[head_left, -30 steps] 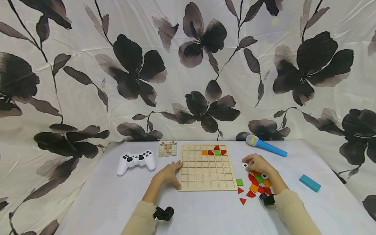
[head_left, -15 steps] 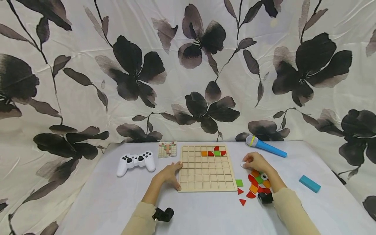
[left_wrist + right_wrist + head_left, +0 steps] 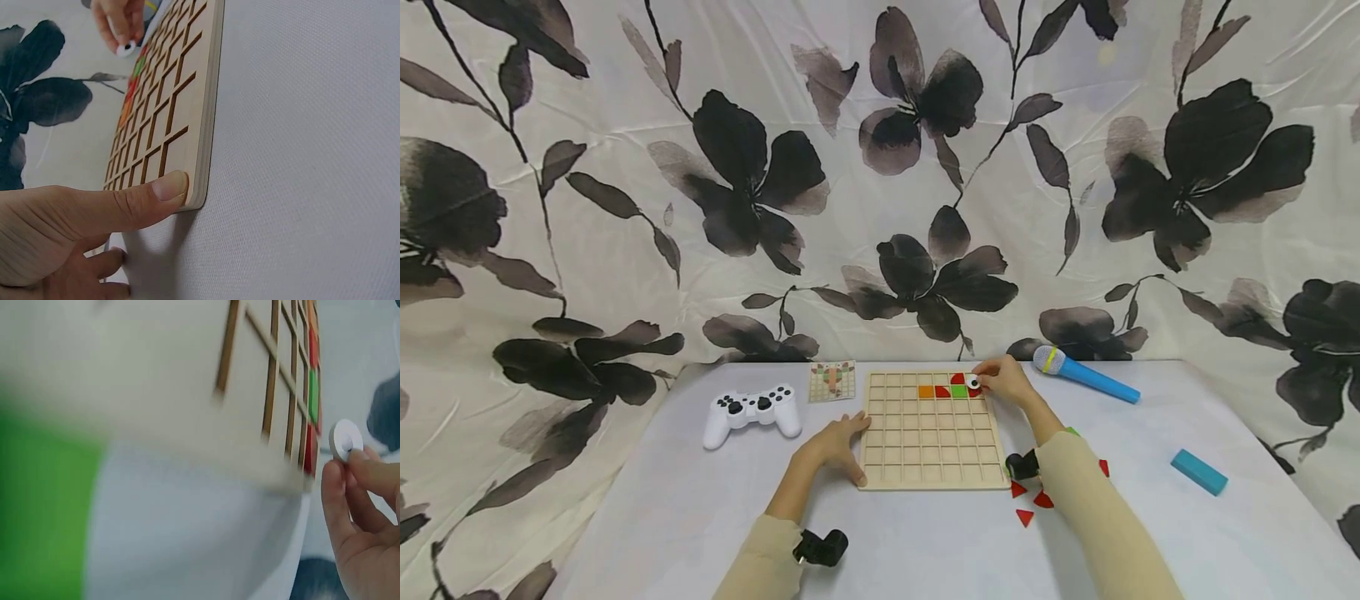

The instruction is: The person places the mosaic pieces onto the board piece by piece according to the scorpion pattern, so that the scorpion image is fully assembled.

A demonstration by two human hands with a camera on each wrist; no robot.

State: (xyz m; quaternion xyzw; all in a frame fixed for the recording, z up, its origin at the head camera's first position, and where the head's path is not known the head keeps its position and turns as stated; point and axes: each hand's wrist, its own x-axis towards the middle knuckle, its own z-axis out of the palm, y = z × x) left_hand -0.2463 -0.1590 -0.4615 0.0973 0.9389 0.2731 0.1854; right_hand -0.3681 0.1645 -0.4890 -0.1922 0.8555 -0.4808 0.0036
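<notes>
A pale wooden grid board point(image 3: 932, 442) lies in the middle of the table, with an orange square point(image 3: 926, 392), a green square point(image 3: 958, 392) and several red pieces near its far right corner. My left hand point(image 3: 831, 446) rests against the board's left side, its thumb point(image 3: 144, 203) pressing on the near corner. Between thumb and fingers, my right hand point(image 3: 1006, 382) pinches a round white disc with a black dot point(image 3: 345, 439), above the far right corner. In the right wrist view the disc is tilted on edge, off the board's surface.
Loose pieces, among them a red triangle point(image 3: 1025, 517), lie right of the board, partly hidden under the right sleeve. A patterned card point(image 3: 832, 382) and white game controller point(image 3: 752, 410) are at left. A blue microphone point(image 3: 1093, 379) and teal block point(image 3: 1199, 472) are at right.
My right hand has lifted the white disc from beside the loose pieces and carried it left to the board's far right corner. My left hand stays where it was.
</notes>
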